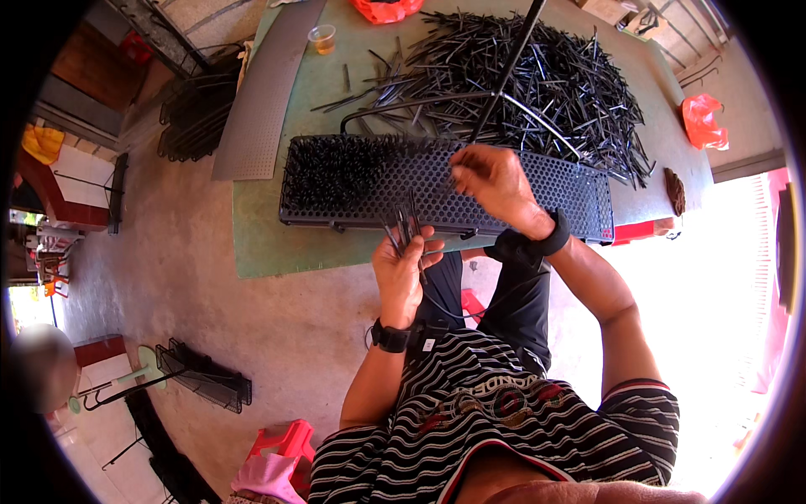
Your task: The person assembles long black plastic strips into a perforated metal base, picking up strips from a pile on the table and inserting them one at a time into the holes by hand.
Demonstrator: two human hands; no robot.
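Observation:
A small bunch of thin black plastic strips (407, 223) stands up from my left hand (400, 273), whose fingers are closed around it just in front of the table edge. My right hand (501, 183) hovers over the black perforated tray (537, 189) with thumb and fingers pinched together; whatever is between the fingertips is too small to make out. Round holes cover the tray's top. Densely packed black strips (332, 172) stand upright across its left part, while the holes near my right hand are bare. A large heap of loose black strips (562, 97) lies behind the tray.
The tray rests on a green table (260, 239). A black metal rod frame (501, 84) rises behind the tray. A grey perforated sheet (264, 101) and a cup (321, 39) lie to the left. A red plastic bag (705, 122) is at the right; a red stool (290, 445) stands behind me.

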